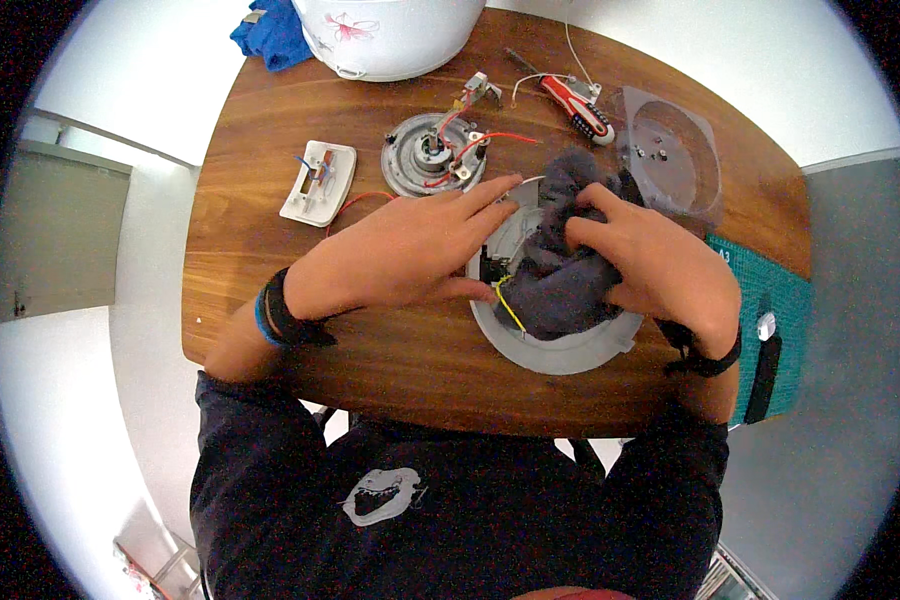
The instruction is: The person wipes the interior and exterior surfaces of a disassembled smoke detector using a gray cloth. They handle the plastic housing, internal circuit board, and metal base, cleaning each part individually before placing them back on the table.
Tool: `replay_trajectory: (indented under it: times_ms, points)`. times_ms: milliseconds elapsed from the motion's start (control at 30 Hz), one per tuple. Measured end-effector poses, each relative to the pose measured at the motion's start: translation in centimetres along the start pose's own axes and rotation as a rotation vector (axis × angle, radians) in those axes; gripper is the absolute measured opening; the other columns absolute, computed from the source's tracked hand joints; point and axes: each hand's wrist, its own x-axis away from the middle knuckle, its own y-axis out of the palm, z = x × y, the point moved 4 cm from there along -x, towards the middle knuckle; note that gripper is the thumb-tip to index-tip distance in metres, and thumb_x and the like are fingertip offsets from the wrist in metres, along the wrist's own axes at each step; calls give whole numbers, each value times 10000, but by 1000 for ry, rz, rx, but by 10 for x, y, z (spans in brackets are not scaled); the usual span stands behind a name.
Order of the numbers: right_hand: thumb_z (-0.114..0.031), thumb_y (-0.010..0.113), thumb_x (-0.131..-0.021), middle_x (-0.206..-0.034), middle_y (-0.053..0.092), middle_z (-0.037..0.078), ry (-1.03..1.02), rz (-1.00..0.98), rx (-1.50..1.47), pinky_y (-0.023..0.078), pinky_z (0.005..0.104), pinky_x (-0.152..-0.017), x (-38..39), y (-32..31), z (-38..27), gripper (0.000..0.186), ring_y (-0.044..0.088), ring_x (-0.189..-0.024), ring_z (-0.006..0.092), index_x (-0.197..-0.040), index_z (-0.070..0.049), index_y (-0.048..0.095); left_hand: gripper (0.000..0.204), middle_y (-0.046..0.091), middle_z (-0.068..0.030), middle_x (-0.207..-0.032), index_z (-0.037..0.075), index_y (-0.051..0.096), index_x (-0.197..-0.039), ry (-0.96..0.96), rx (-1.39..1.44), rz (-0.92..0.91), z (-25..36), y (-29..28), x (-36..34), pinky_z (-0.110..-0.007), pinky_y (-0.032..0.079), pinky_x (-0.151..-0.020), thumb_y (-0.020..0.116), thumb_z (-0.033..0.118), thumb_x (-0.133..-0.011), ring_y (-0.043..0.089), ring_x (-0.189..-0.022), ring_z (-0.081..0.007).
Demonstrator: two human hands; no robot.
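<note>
A round, pale grey plastic housing (560, 357) lies on the table in front of me, its inside partly covered. My right hand (660, 262) grips a bunched dark grey cloth (572, 285), which rests in the housing. At the housing's left rim is my left hand (420, 245), fingers stretched out and thumb on the near side, apparently steadying it. Beside that thumb a yellow wire (510, 305) sticks up. Just beyond my left hand sits a round metal heating plate (436, 155) with red wires. To its left lies a white plastic panel (320, 185) with small wired parts.
A white pot (390, 35) and a blue cloth (273, 36) stand at the far edge. A red and black screwdriver (578, 108) lies near a clear plastic tray (670, 150) holding small screws. On the right is a green cutting mat (782, 300) with a black-handled tool (765, 375).
</note>
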Motion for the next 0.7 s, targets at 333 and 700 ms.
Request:
replay_trajectory:
  times_ms: [333, 700]
  points:
    - [-12, 835, -706, -1348, 661, 187, 11, -82, -84, 573, 513, -1034, 19, -31, 1, 681, 651, -1261, 443, -1348, -59, 613, 836, 357, -222, -1724, -17, 480, -1516, -22, 10, -41, -1, 0, 0, -525, 623, -980, 865, 347, -869, 653, -1286, -466]
    - [-15, 790, -778, -1468, 616, 169, -141, 59, -93, 563, 499, -1065, -6, 8, 0, 664, 637, -1291, 420, -1412, -92, 607, 728, 242, -296, -1746, 27, 527, -1387, -40, 14, -59, 10, 4, 0, -547, 645, -878, 900, 222, -793, 720, -1070, -523]
